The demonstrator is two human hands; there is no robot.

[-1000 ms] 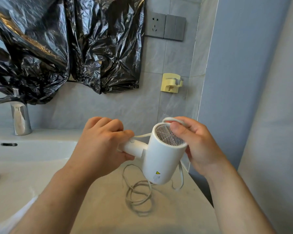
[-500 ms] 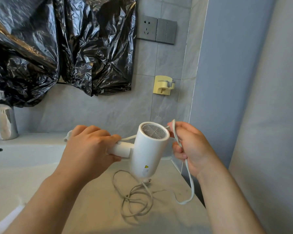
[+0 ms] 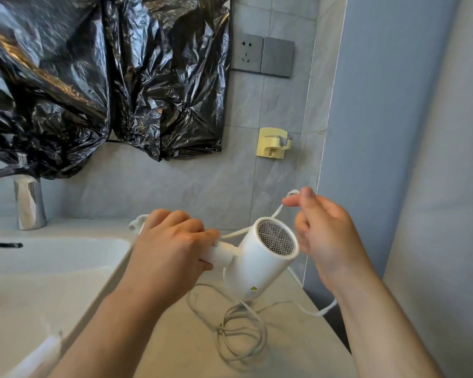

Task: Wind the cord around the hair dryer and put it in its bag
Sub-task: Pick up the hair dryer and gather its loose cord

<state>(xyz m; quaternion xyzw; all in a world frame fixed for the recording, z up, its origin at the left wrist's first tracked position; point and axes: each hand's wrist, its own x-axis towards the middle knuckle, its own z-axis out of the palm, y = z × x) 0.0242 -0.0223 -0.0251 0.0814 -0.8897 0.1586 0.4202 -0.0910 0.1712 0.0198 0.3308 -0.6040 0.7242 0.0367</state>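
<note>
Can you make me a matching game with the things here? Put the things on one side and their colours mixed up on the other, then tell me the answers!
Things:
1. dryer
2. hook
3. plastic
4. tap

Colours:
A. black
B. shiny silver
C. white
D. yellow

Pairs: 1-C, 2-D, 3-A, 4-B

The hair dryer [image 3: 253, 271] in your left hand [image 3: 170, 249] is smooth white plastic, the cord [image 3: 236, 233] in your right hand [image 3: 328, 236] smooth too; above them, crinkled glossy black plastic sheeting [image 3: 93, 77].
</note>
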